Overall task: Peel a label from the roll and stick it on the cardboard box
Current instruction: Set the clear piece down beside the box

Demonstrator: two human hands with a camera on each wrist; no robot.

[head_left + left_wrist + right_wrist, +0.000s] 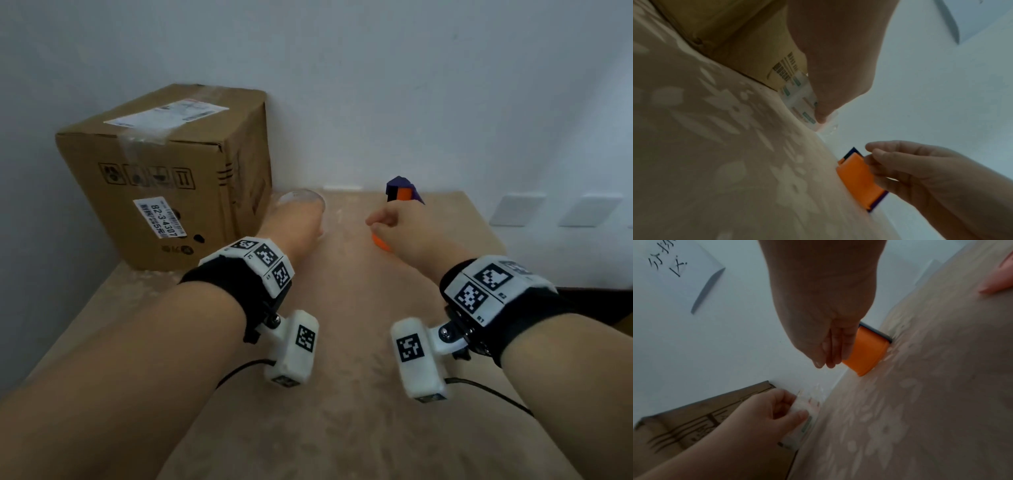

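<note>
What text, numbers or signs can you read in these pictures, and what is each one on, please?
"82-3-4307": white sticker on the brown cardboard box front.
Four handling pictograms, box front: no words.
White shipping label, box top: too blurred.
Handwritten paper sheet on wall: illegible.

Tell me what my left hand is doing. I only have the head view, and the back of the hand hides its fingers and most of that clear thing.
Observer: In the right wrist view, the left hand has its thumb and fingers curled round the label roll, beside the cardboard box.
Operator: Is anything printed on the roll?
Observer: Yes. The left wrist view shows teal-printed labels on clear backing.
Operator: And the right hand?
Observer: In the left wrist view, the right hand has its fingers against the orange block, which sits on the table. I cannot tell whether it is gripping the block.
</note>
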